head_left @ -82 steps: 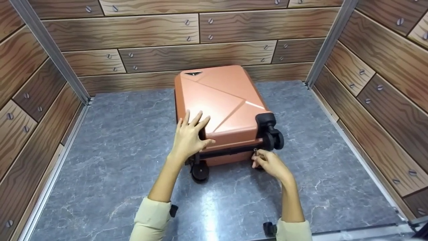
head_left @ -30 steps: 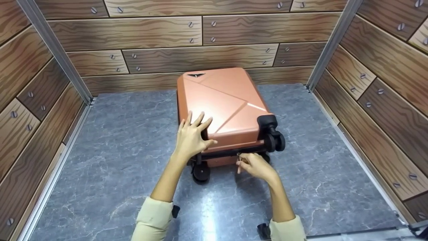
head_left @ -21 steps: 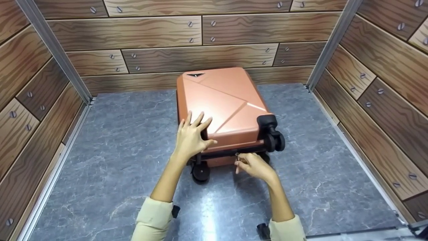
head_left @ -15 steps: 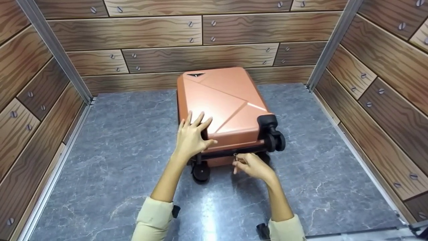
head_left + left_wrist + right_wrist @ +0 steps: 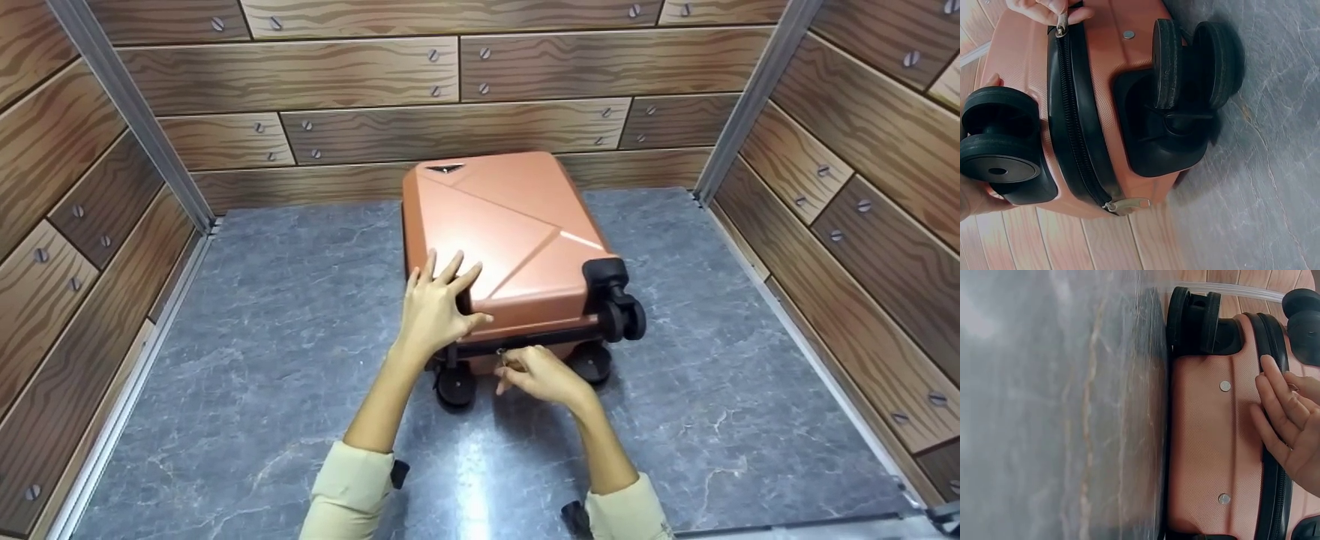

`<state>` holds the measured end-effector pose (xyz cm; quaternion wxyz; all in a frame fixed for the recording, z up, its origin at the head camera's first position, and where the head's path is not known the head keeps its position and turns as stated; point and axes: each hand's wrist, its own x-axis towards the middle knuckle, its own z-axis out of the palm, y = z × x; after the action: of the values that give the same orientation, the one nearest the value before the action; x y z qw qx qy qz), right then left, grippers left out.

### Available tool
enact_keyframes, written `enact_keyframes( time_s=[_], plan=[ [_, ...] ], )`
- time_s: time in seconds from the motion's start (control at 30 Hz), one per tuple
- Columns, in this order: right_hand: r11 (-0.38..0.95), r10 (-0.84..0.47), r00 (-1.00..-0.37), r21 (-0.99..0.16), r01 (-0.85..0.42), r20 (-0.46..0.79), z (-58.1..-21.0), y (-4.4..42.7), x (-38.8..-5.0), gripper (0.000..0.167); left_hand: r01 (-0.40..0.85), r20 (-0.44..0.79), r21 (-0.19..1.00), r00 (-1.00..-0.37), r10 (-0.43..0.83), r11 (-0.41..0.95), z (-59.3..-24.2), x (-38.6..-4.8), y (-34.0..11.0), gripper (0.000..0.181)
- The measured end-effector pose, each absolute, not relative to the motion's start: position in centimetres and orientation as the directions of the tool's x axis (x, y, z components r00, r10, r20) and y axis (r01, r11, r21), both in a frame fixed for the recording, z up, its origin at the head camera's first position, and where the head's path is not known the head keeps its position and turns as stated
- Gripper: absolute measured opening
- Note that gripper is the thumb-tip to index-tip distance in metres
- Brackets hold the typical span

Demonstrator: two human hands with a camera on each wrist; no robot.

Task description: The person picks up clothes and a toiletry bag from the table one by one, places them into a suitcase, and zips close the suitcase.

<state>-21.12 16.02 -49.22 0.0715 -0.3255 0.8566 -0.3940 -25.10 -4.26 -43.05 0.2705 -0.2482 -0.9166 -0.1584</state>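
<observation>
A rose-gold hard-shell suitcase (image 5: 517, 210) lies flat, its wheeled end towards me. My left hand (image 5: 435, 315) rests with spread fingers on its near left corner, thumb on the front edge, around a wheel (image 5: 999, 135). At the wheeled end, my right hand (image 5: 544, 375) pinches a metal zipper pull (image 5: 1062, 23) on the black zipper band (image 5: 1270, 500). In the left wrist view, zipper teeth (image 5: 1072, 112) run between this pull and a second zipper pull (image 5: 1129, 205) near the left corner. The right thumb and forefinger partly hide the held pull.
Black double wheels (image 5: 624, 316) jut from the right corner, and lower wheels (image 5: 456, 388) stand near the floor. Grey marbled flooring (image 5: 300, 300) surrounds the suitcase. Wood-patterned walls (image 5: 360, 75) with metal corner posts (image 5: 142, 127) enclose the back and sides.
My right hand has drawn the zipper pull leftward along the wheeled end, from beside the right wheels to past the middle. My left hand has stayed on the corner.
</observation>
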Motion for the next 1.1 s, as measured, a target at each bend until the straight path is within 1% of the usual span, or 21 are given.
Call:
enact_keyframes(
  time_s=[0.27,0.47,0.53,0.73,0.97,1.1],
  plan=[
    [0.491,-0.623,-0.777,-0.730,-0.476,0.088,-48.5,15.8,-21.3,0.012,0.542,0.567,0.158,-0.734,0.373,0.825,-42.8,-25.2,-4.0,0.075],
    [0.525,-0.635,-0.766,-0.672,-0.522,0.099,-48.2,15.4,-21.6,0.013,0.537,0.572,0.158,-0.734,0.366,0.829,-42.8,-25.3,-4.1,0.075],
    [0.523,-0.642,-0.760,-0.668,-0.529,0.099,-48.1,15.3,-21.6,0.013,0.539,0.578,0.157,-0.729,0.365,0.827,-42.9,-25.3,-4.1,0.075],
    [0.491,-0.662,-0.743,-0.694,-0.527,0.095,-48.3,15.0,-21.8,0.014,0.545,0.577,0.151,-0.726,0.375,0.825,-42.8,-25.3,-4.2,0.074],
    [0.459,-0.664,-0.745,-0.755,-0.469,0.059,-48.3,15.2,-22.0,0.014,0.567,0.605,0.151,-0.701,0.378,0.810,-42.7,-25.4,-4.3,0.069],
    [0.472,-0.671,-0.741,-0.747,-0.468,0.040,-48.1,15.3,-22.0,0.015,0.574,0.615,0.171,-0.697,0.369,0.801,-42.5,-25.4,-4.4,0.067]
  ],
)
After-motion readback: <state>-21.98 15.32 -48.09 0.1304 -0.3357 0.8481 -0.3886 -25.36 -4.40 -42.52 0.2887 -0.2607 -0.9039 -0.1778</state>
